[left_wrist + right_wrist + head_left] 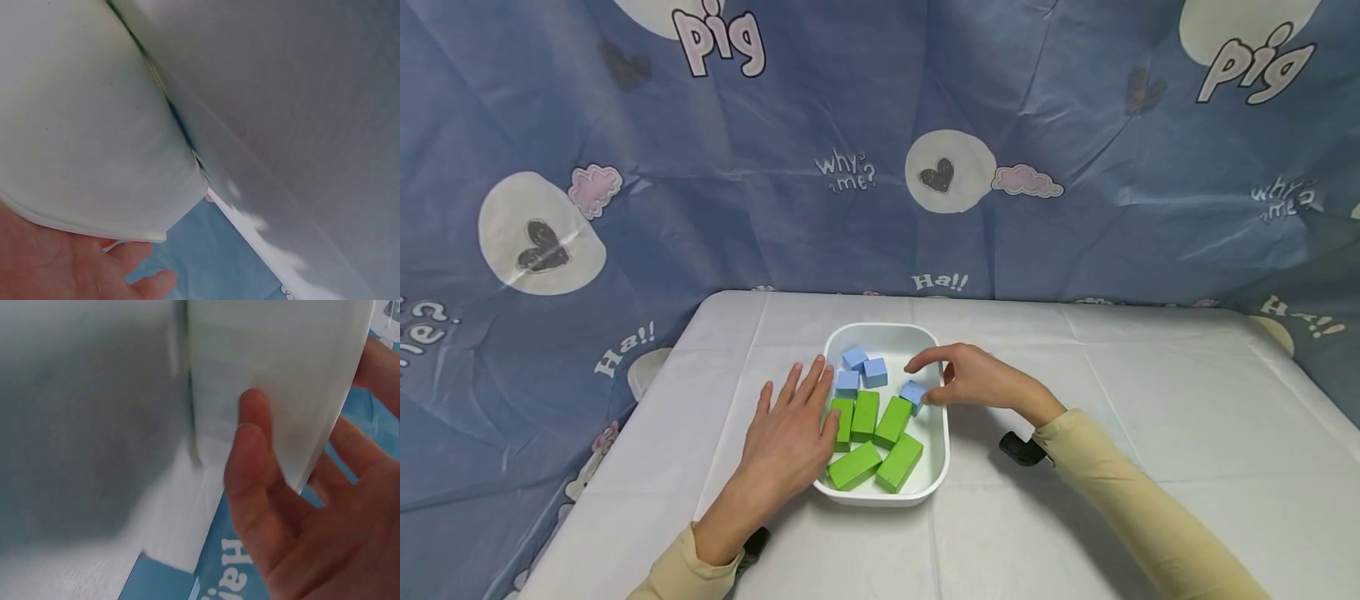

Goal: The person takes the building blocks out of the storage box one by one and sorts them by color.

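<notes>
A white plastic tray (887, 500) holds several green rectangular blocks (865, 417) in its near half. Three light blue cubes (876, 372) sit together toward its far left, and another blue cube (913, 393) lies by the right wall. My left hand (790, 442) rests along the left rim with its fingers straight; in the left wrist view its fingers show beyond the tray wall (100, 156). Over the right rim, my right hand (973, 379) reaches in, thumb and index finger spread around the lone cube with a gap. Other right fingers (353, 450) appear past the tray's edge.
White cloth covers the table (1112, 358) around the tray. Behind it hangs a blue printed curtain (865, 242). Dark wrist devices show under the right sleeve (1120, 492) and the left sleeve (688, 575).
</notes>
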### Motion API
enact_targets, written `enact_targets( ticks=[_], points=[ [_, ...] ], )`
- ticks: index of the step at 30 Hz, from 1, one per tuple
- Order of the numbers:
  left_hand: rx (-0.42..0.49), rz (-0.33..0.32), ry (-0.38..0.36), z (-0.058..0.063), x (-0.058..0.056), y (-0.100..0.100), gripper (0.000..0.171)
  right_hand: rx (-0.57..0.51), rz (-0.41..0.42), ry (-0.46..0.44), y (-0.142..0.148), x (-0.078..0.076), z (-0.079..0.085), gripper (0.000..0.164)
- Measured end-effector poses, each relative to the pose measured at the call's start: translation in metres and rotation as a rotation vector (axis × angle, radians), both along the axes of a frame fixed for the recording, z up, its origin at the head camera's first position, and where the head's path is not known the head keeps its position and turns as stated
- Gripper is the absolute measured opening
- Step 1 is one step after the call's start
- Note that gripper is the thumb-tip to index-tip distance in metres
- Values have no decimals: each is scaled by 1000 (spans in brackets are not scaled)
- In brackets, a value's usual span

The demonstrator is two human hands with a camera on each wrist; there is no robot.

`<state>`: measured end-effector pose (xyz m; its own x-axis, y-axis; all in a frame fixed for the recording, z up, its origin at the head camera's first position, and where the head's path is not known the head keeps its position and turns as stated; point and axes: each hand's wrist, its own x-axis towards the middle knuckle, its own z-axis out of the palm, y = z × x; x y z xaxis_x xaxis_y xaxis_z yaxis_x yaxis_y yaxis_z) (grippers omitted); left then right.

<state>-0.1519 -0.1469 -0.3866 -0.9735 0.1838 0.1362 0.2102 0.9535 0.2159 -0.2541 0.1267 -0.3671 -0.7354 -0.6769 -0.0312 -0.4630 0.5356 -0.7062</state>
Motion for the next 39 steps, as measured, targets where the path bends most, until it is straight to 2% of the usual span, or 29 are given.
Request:
enact_targets(
  ticks=[11,21,32,39],
  points=[
    [9,11,1,0,0,0,58,121,-24,-44,-16,0,1,45],
    [9,12,11,0,0,1,58,141,-87,-145,-22,3,5,39],
    [27,10,2,1,0,1,58,162,-114,-135,-24,3,3,35],
    [21,16,-1,0,0,2,57,86,-109,-98,-20,4,-2,30]
  ],
)
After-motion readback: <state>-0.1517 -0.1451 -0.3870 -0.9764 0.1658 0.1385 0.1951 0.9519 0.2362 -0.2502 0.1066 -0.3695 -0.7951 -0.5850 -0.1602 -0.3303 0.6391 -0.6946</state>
